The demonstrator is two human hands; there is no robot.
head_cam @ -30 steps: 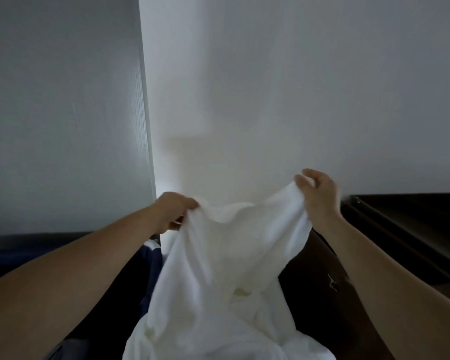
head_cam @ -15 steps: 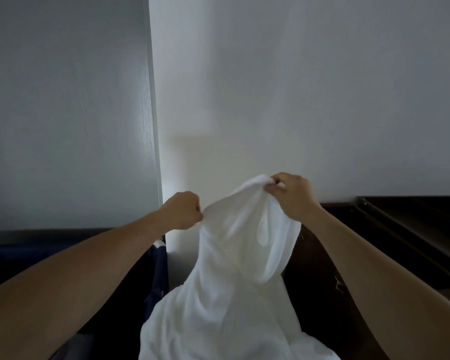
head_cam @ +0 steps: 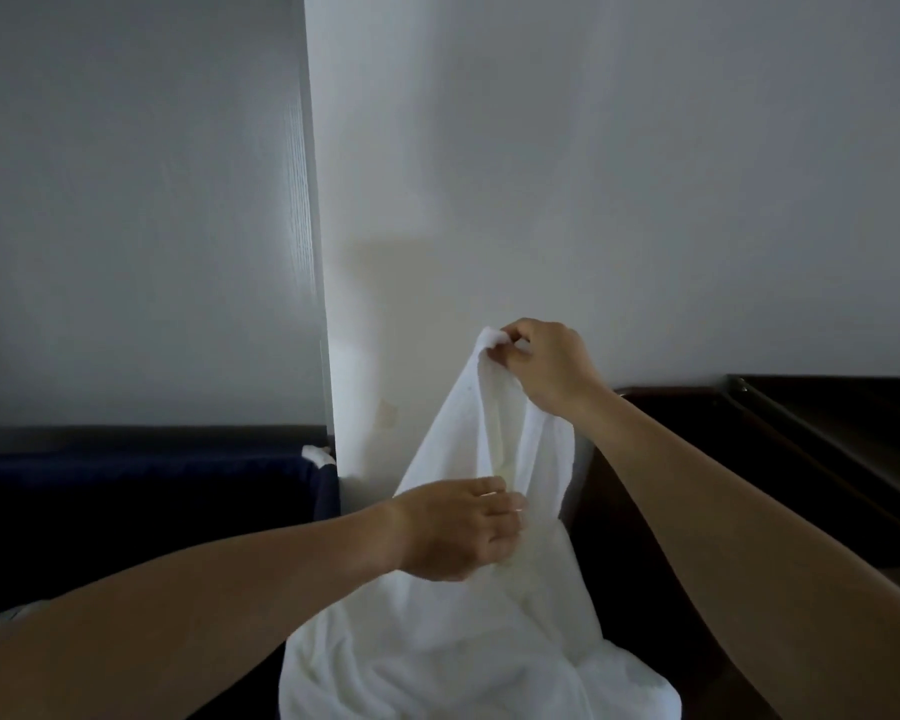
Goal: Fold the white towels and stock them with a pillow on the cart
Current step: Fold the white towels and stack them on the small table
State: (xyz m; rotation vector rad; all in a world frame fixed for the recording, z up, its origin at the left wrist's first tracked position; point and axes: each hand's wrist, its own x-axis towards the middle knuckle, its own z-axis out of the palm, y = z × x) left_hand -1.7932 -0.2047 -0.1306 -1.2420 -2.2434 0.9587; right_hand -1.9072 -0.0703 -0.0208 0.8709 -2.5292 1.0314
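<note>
A white towel (head_cam: 437,631) hangs in front of me, bunched and creased, its lower part piled at the bottom of the view. My right hand (head_cam: 546,366) pinches the towel's top edges together and holds them up near the wall. My left hand (head_cam: 458,527) is lower down, fingers curled against the hanging towel at its middle; whether it grips the cloth is hard to tell. No pillow is in view.
A dark blue fabric bin or cart edge (head_cam: 152,465) runs along the left, with a bit of white cloth at its corner (head_cam: 317,453). Dark wooden furniture (head_cam: 822,439) stands on the right. A white wall corner (head_cam: 313,252) rises straight ahead.
My right hand gathered the towel's top edge from spread to pinched together and lifted it. My left hand let go of the top corner and dropped to the towel's middle.
</note>
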